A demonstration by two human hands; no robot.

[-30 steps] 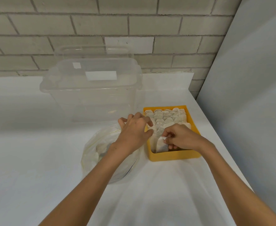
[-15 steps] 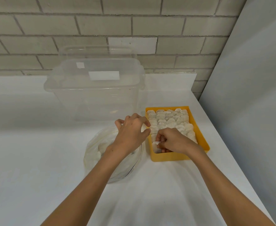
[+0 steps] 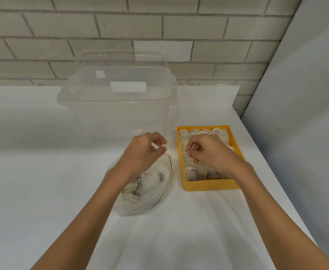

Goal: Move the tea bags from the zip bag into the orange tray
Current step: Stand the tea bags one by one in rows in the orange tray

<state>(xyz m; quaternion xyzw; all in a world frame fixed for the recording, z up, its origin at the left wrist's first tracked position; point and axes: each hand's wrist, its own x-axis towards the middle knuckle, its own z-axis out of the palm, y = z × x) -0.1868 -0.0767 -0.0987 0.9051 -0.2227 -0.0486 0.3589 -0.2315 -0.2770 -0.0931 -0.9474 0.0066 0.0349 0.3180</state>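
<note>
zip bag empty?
No: a clump of tea bags shows through the clear zip bag.

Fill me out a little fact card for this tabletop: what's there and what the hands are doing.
Surface: white table against a brick wall
Tray: orange tray, almost full of tea bags in rows
Bag: clear zip bag left of the tray, some tea bags inside
Behind: clear plastic box
Left hand: curled over the bag's mouth; grip unclear
Right hand: over the tray, apparently pinching a tea bag
</note>
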